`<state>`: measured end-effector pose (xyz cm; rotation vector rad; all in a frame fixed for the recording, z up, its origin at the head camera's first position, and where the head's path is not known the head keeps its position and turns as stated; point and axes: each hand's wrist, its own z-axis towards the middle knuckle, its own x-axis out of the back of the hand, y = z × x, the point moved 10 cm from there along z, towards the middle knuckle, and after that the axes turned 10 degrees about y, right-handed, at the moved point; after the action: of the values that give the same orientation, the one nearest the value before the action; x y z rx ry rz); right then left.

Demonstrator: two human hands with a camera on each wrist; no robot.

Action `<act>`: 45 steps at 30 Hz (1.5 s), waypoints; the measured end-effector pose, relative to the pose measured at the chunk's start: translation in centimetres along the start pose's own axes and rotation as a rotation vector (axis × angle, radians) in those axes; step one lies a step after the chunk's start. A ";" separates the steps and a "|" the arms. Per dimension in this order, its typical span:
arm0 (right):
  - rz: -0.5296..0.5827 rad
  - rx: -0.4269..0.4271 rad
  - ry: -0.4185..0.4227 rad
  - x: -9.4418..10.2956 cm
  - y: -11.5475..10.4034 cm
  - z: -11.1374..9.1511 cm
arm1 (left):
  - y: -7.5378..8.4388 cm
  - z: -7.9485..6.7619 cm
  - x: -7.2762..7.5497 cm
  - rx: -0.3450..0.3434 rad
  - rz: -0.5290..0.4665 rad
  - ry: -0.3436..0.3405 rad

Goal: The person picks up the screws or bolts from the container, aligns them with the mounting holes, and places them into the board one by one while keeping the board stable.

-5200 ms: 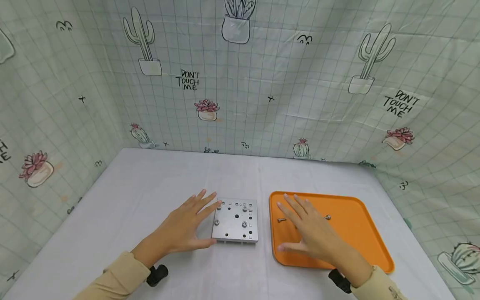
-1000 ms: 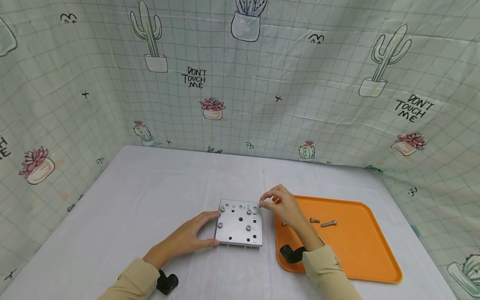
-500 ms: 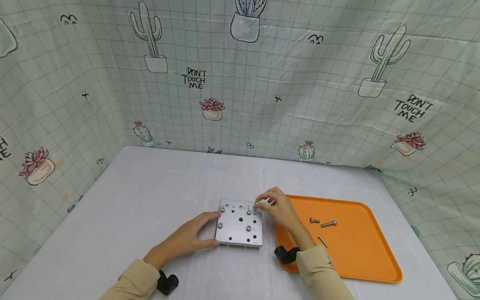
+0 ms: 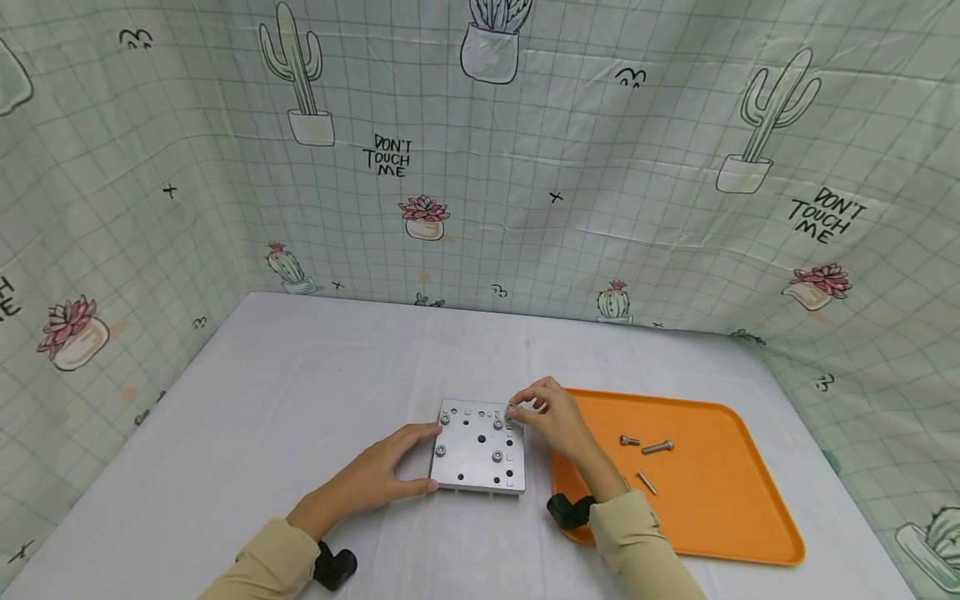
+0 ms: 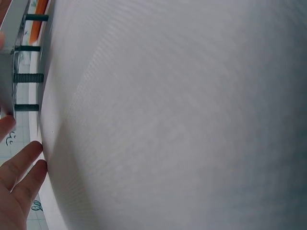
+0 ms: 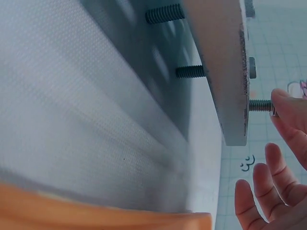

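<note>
Spread left hand (image 4: 372,475) braced the metal plate (image 4: 468,461) — right hand (image 4: 559,418) pinched a cap screw (image 6: 259,105) at its far-right corner. Upright alignment mattered.

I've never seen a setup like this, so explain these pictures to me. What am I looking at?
No machine here, just a person's bare left hand and right hand. The wide picture looks down from the head; the two close ones look out from each wrist. On the white table are a metal plate with screws in it and, to its right, an orange tray with loose screws. The left hand touches the plate's edge; the right pinches a screw above its far right corner.
</note>
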<state>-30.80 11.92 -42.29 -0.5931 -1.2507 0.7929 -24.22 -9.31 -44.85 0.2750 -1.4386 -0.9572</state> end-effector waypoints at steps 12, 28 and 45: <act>-0.015 -0.025 -0.013 -0.3 0.4 -0.3 | 0.2 0.0 0.0 -0.006 0.001 -0.005; -0.082 -0.073 -0.027 -0.8 0.9 -0.3 | 0.2 -0.1 0.0 0.005 0.013 0.000; -0.067 -0.048 -0.031 2.0 0.2 0.0 | 0.3 0.0 0.1 0.003 0.003 -0.001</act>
<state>-30.62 13.70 -41.25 -0.5768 -1.3143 0.7207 -24.13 -9.16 -44.60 0.2742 -1.4411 -0.9529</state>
